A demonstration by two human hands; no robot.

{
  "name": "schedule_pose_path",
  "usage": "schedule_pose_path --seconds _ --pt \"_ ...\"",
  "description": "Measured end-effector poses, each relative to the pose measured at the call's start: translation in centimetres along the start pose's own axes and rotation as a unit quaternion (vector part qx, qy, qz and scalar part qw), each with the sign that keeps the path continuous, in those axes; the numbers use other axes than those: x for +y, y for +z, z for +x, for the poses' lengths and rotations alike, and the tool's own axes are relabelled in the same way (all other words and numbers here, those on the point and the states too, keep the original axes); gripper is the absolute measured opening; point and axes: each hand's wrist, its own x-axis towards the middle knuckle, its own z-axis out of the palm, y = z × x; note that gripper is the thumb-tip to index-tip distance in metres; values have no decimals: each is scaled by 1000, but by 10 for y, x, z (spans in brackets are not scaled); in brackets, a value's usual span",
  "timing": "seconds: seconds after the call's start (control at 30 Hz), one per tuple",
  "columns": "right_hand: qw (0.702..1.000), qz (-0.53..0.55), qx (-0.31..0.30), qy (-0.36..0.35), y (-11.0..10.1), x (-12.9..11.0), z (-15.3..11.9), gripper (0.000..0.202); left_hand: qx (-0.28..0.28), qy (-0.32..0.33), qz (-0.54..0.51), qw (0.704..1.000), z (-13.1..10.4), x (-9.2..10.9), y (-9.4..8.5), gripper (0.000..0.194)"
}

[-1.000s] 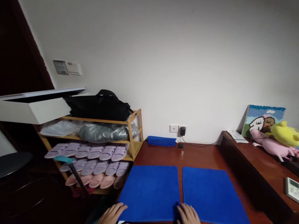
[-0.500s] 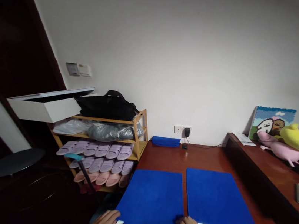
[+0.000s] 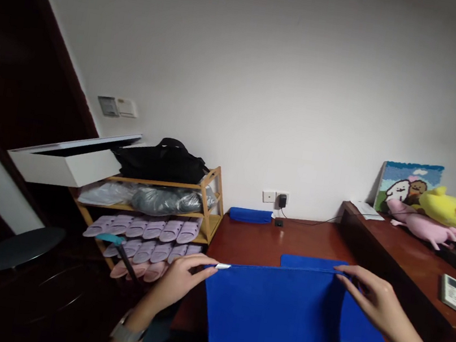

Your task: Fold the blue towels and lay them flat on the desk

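Observation:
A blue cloth (image 3: 274,321) hangs spread out in front of the table's near edge, held by its two upper corners. My left hand (image 3: 186,276) pinches the left corner, where a small white tag (image 3: 223,266) sticks out. The right corner is pinched between the thumb and fingers of my right hand (image 3: 368,292). Behind it, a second blue cloth (image 3: 362,322) lies flat on the table, partly covered from view by the held cloth and my right hand. At the back by the wall lies a folded or rolled blue cloth (image 3: 250,215).
On the left stands a wooden rack (image 3: 213,226) with slippers (image 3: 138,225), a black bag (image 3: 163,162) and a white box (image 3: 69,167). The reddish-brown table (image 3: 243,239) meets a raised ledge (image 3: 406,252) at right, bearing plush toys (image 3: 421,223) and a remote control (image 3: 455,295). A charger (image 3: 282,201) is plugged into the wall.
Both hands have lifted the left blue cloth off the table and shifted right with it. It lay flat before and now hangs from its corners.

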Motion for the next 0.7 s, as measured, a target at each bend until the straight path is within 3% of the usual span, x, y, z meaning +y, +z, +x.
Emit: schedule_pose_path --seconds 0.13,0.27,0.33,0.5,0.6,0.7 --pt "996 7 -42 84 -28 40 -7 44 -80 -1 -45 996 31 11 45 24" --pt "988 18 -80 132 -49 94 14 50 -120 45 -69 989 82 19 88 30" --pt "988 12 -76 130 -62 117 37 52 -104 66 -60 991 116 27 102 29" --pt "994 -46 24 94 -96 153 95 54 12 69 -3 998 188 58 128 19" --pt "991 -70 62 92 -107 166 100 55 44 79 8 996 196 72 141 21" --pt "989 -67 82 101 -102 183 68 52 53 120 44 990 174 72 161 22"
